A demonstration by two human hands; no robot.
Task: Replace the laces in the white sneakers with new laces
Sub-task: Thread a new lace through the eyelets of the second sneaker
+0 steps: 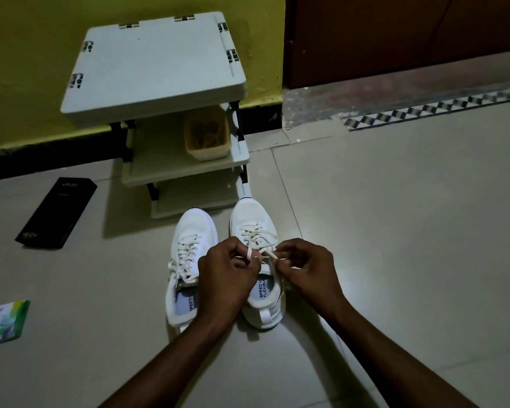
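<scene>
Two white sneakers stand side by side on the tiled floor, toes pointing away from me. The left sneaker (189, 260) is laced, its white lace ends lying loose at the top. Over the tongue of the right sneaker (256, 231) both my hands meet. My left hand (227, 272) pinches one part of the right sneaker's white lace (255, 241). My right hand (304, 263) pinches another part of the same lace just beside it. My left forearm hides the heel of the left sneaker.
A small white three-tier rack (156, 69) stands against the yellow wall just beyond the sneakers, a beige plastic container (206, 136) on its middle shelf. A black box (56, 213) lies on the floor at left, a green-white packet (5, 322) nearer me. A brown door (395, 36) is at back right.
</scene>
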